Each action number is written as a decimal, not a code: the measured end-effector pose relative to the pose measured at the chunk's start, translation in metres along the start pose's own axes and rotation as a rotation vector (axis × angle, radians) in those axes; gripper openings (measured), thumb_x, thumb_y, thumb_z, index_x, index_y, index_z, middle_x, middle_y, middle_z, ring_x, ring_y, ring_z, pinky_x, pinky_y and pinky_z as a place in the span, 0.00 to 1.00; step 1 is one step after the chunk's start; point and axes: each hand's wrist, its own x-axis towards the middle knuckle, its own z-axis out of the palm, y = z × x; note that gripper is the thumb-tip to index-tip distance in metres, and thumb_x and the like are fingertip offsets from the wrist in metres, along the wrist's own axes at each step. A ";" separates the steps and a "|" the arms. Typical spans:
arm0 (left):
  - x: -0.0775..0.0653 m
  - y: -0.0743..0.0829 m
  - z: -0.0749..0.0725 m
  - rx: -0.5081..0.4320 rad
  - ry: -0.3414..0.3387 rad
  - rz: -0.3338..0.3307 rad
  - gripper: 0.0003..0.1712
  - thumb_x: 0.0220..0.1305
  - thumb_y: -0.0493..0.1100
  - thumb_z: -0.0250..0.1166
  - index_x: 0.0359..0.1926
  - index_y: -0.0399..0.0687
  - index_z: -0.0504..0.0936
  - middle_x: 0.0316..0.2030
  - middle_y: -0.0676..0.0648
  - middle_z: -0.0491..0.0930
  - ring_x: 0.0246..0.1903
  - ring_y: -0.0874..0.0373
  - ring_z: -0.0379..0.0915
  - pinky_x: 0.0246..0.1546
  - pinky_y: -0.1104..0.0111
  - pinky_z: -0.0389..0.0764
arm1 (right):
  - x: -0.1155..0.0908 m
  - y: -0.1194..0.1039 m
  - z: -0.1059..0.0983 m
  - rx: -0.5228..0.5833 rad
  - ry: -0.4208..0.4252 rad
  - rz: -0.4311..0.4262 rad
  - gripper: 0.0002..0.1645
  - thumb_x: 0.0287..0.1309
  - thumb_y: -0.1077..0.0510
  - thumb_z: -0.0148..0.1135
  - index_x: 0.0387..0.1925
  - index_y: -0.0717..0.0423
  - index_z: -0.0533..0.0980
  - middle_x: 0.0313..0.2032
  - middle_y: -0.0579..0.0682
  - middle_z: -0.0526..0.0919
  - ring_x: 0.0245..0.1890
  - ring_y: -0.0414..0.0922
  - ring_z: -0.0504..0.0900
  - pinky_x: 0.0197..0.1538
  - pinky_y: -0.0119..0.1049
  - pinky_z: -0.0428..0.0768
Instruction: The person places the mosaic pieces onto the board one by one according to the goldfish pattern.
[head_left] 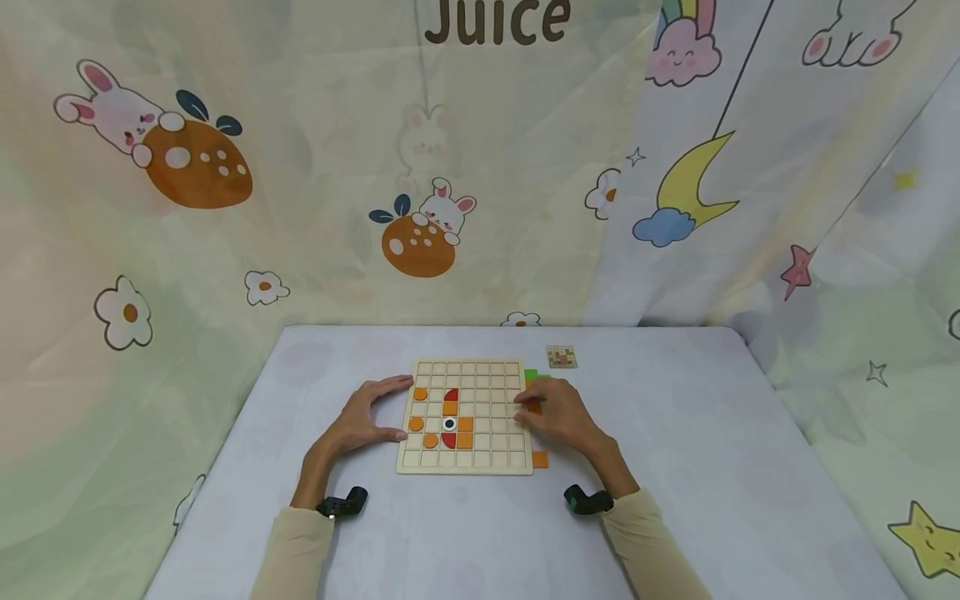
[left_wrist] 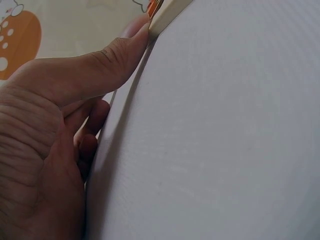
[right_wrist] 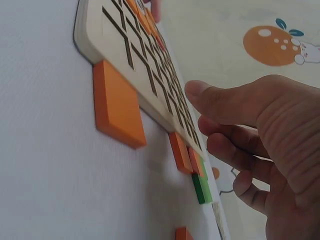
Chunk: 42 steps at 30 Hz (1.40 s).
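A pale wooden grid board lies on the table. My left hand rests at its left edge, thumb and fingers spread apart along the rim. Over the right edge hovers my right hand, fingers loosely bent with a gap between thumb and forefinger and nothing in it. On the board's left half sit orange round pieces, red quarter-round pieces, orange squares and a white piece with a black ring.
An orange square lies against the board's near right side. More orange pieces and a green piece lie farther along that side, partly behind my right hand in the head view. A small patterned card lies beyond the board on the white tabletop.
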 end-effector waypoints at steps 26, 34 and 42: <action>0.000 0.000 0.002 0.014 0.004 -0.004 0.56 0.48 0.54 0.88 0.79 0.53 0.75 0.80 0.45 0.72 0.78 0.37 0.65 0.78 0.32 0.63 | -0.021 0.028 -0.014 -0.032 0.020 0.070 0.14 0.53 0.59 0.86 0.42 0.54 0.92 0.36 0.43 0.90 0.39 0.39 0.82 0.48 0.38 0.85; 0.000 0.002 0.002 0.012 0.000 -0.015 0.56 0.48 0.54 0.88 0.79 0.53 0.75 0.80 0.46 0.72 0.78 0.38 0.65 0.79 0.32 0.63 | -0.023 0.027 -0.015 -0.051 0.020 0.070 0.13 0.53 0.59 0.86 0.41 0.54 0.92 0.35 0.42 0.90 0.37 0.38 0.81 0.47 0.38 0.85; -0.001 0.000 0.002 0.010 0.003 -0.012 0.56 0.48 0.55 0.88 0.79 0.53 0.75 0.80 0.45 0.72 0.77 0.37 0.66 0.78 0.31 0.63 | -0.024 0.028 -0.017 -0.040 0.008 0.090 0.14 0.54 0.58 0.86 0.42 0.54 0.92 0.35 0.41 0.89 0.37 0.37 0.81 0.46 0.36 0.84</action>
